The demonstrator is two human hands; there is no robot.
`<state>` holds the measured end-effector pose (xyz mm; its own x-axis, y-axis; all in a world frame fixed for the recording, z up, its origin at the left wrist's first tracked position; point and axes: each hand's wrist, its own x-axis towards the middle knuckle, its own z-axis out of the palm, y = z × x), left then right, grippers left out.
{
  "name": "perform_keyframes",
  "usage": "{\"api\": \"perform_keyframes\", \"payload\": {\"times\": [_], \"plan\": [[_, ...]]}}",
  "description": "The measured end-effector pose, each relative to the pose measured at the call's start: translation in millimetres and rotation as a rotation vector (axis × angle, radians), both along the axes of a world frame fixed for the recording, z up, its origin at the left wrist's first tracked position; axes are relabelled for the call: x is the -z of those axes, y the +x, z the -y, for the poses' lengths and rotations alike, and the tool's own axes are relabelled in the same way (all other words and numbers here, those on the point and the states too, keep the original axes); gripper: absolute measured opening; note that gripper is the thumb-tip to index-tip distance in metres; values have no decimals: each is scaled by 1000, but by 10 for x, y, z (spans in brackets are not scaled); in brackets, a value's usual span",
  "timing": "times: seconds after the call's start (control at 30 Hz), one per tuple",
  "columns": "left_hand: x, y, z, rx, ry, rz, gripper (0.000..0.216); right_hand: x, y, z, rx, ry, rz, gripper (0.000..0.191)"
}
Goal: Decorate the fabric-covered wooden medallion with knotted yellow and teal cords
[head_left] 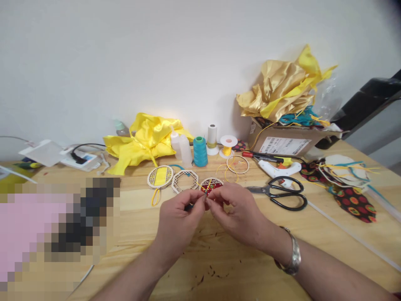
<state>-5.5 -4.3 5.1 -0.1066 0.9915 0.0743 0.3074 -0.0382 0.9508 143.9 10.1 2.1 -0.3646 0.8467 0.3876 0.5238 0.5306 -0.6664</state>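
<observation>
My left hand and my right hand meet over the middle of the wooden table, fingertips pinched together on a thin yellow cord. The cord runs to a round wooden ornament with red patterned fabric lying just beyond my fingers. What exactly sits between the fingertips is hidden. Two more wooden ornaments lie to its left: a hexagonal lattice one and a round one with yellow fabric. A metal watch band is on my right wrist.
Black scissors, a white glue gun, a wooden ring, a teal thread cone, glue bottles, yellow satin, a cardboard box with gold fabric, patterned fabric pieces. A blurred patch covers the left.
</observation>
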Motion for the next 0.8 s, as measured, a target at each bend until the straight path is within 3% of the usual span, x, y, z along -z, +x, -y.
{"api": "perform_keyframes", "payload": {"times": [0.37,0.6,0.7,0.8], "plan": [[-57,-22,-77,14,-201,229,10,-16,35,-74,33,-177,-102,14],[28,-70,-126,85,-265,366,14,-34,29,-78,50,-243,-189,13],[43,-84,-145,90,-299,478,13,19,53,-112,63,-195,-189,13],[42,-95,-160,96,-343,585,13,82,93,-165,70,29,-75,9]]}}
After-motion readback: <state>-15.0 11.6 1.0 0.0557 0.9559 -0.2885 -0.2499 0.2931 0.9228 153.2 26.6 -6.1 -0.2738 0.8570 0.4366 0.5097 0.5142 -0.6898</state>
